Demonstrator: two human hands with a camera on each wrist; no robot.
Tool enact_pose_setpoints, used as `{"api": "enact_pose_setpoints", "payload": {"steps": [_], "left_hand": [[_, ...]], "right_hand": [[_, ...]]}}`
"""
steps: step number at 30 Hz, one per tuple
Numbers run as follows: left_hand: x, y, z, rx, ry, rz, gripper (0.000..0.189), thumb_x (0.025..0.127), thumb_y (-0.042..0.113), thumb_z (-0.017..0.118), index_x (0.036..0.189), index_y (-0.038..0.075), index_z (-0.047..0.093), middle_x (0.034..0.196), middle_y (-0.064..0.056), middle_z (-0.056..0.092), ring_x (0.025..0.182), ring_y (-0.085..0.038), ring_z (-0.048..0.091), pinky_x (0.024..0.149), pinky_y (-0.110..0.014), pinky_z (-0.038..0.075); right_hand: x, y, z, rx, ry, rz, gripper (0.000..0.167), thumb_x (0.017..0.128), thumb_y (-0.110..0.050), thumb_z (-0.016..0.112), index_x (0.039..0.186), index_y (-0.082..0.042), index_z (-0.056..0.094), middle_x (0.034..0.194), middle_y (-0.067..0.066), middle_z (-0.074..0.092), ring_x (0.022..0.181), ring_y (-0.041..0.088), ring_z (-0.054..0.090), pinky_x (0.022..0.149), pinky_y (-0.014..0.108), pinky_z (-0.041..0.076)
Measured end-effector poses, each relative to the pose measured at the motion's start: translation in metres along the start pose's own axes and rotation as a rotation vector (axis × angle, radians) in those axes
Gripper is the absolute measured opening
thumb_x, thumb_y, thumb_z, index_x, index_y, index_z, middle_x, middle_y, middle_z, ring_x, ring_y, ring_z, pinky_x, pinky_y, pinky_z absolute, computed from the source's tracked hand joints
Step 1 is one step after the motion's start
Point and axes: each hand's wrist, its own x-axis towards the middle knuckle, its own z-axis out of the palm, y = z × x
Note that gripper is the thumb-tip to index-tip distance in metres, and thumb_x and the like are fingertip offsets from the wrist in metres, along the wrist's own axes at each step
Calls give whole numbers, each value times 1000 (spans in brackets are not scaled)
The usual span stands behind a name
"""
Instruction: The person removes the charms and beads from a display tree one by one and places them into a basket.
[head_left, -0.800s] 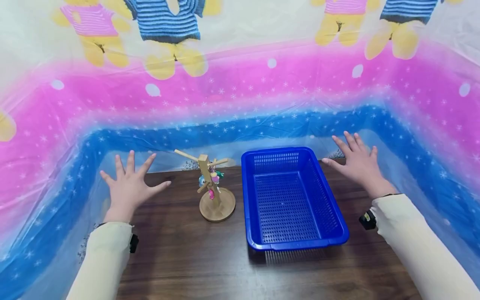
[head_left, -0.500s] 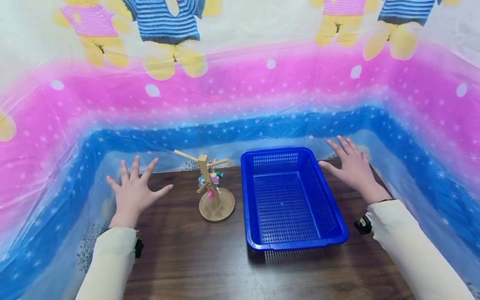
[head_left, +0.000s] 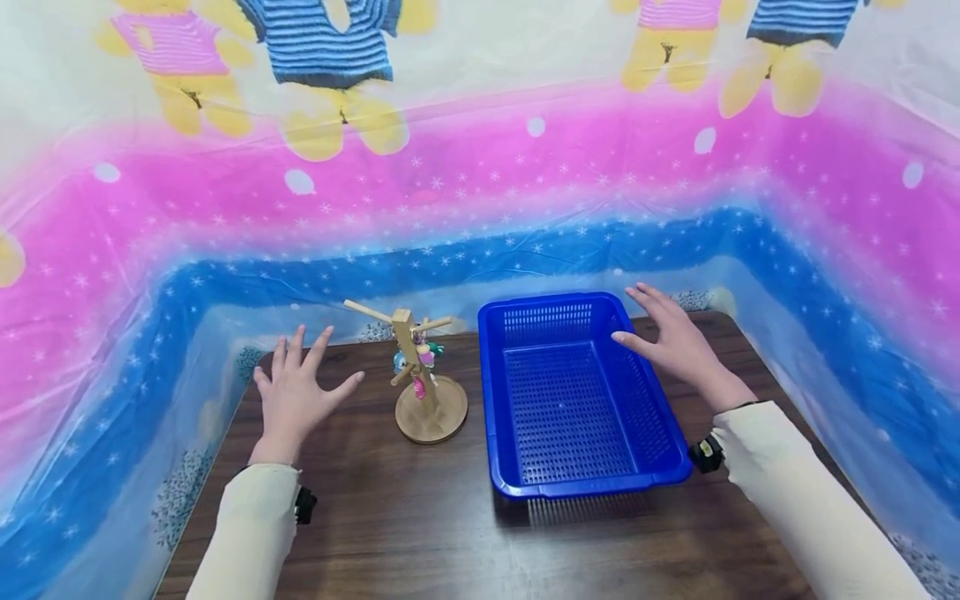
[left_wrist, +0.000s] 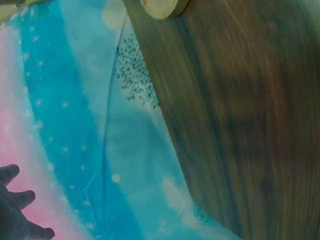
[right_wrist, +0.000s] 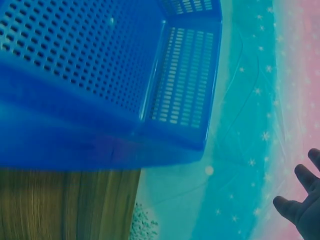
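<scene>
My left hand point(head_left: 295, 410) hovers with spread fingers to the left of a small wooden stand point(head_left: 406, 333) and holds nothing. The stand has a round base point(head_left: 431, 425), an upright post and several peg arms. Small colourful charms point(head_left: 425, 355) in pink, blue and green hang from it, partly overlapping each other. To its right sits a blue perforated plastic basket point(head_left: 491, 433), with nothing inside. Over the basket's far right rim, my right hand point(head_left: 686, 354) is spread and overlaps the rim in the head view. In the right wrist view its fingers point(right_wrist: 287, 206) appear apart from the basket point(right_wrist: 90, 135).
Everything stands on a dark brown wooden table point(head_left: 390, 517). A printed sheet point(head_left: 450, 183) in pink, blue and white surrounds it at the back and both sides. Black wrist cameras point(head_left: 305, 505) sit at the cuffs of pale sleeves point(head_left: 251, 533).
Both hands have moved inward: the left one rightward and slightly lower toward the stand, the right one leftward to the basket's rim. Stand, charms and basket keep their places.
</scene>
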Motion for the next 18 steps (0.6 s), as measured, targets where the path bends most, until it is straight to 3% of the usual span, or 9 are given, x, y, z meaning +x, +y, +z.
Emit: {"api": "enact_pose_setpoints", "payload": {"steps": [9, 18], "left_hand": [[0, 15, 15, -296, 89, 1, 76, 94, 31, 72, 158, 10, 36, 165, -27, 27, 154, -52, 21, 122, -79, 15], [4, 32, 11, -458, 80, -24, 73, 97, 25, 69, 160, 10, 33, 166, -25, 29, 155, -48, 24, 126, -70, 24]], "right_hand": [[9, -19, 14, 84, -22, -28, 81, 97, -42, 70, 161, -12, 30, 166, 21, 32, 153, 46, 30, 122, 71, 31], [17, -41, 27, 144, -50, -56, 77, 96, -33, 74, 158, -9, 36, 164, 21, 37, 151, 45, 34, 122, 69, 34]]}}
